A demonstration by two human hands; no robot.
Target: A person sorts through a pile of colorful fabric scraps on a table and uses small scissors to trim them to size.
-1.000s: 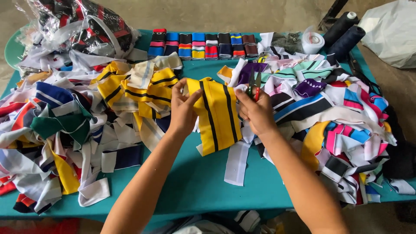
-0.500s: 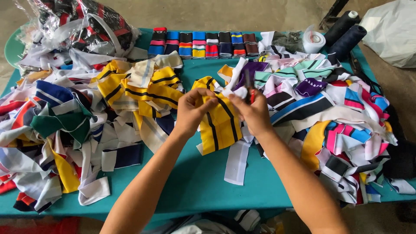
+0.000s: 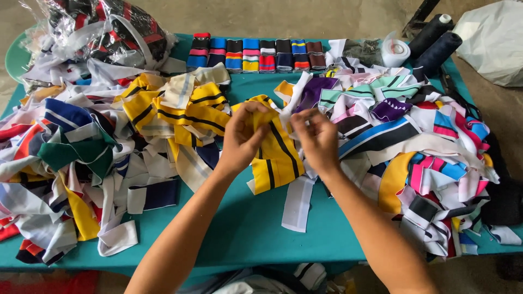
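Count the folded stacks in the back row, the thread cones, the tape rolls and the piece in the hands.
folded stacks: 8
thread cones: 2
tape roll: 1
yellow striped piece, held by left hand and right hand: 1
Total: 12

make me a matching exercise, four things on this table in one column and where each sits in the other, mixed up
Things:
1. yellow strip with black stripes
2. two dark thread cones
3. clear plastic bag of fabric
4. row of folded striped bands

Places:
A. far left corner of the table
B. far edge, middle of the table
C. far right corner of the table
D. between the left hand and right hand

Pairs: 1-D, 2-C, 3-A, 4-B
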